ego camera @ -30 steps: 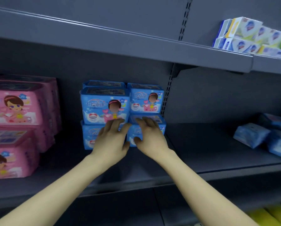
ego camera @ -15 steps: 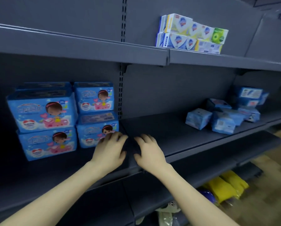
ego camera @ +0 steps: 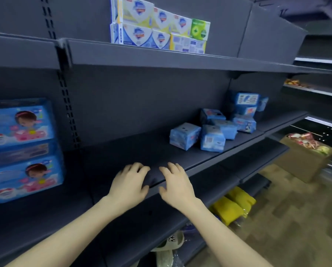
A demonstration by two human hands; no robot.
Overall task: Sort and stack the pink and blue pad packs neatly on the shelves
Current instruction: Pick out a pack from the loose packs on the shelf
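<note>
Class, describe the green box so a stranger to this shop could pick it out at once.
On the dark rack's top shelf, small boxes stand stacked in two layers. The green box sits in the upper layer at the stack's right end. It alone is green; its neighbours are white, blue and yellow.

My left hand [ego camera: 129, 185] and right hand [ego camera: 175, 186] are bare. My left forearm [ego camera: 65, 234] and right forearm [ego camera: 224, 234] are bare too.
</note>
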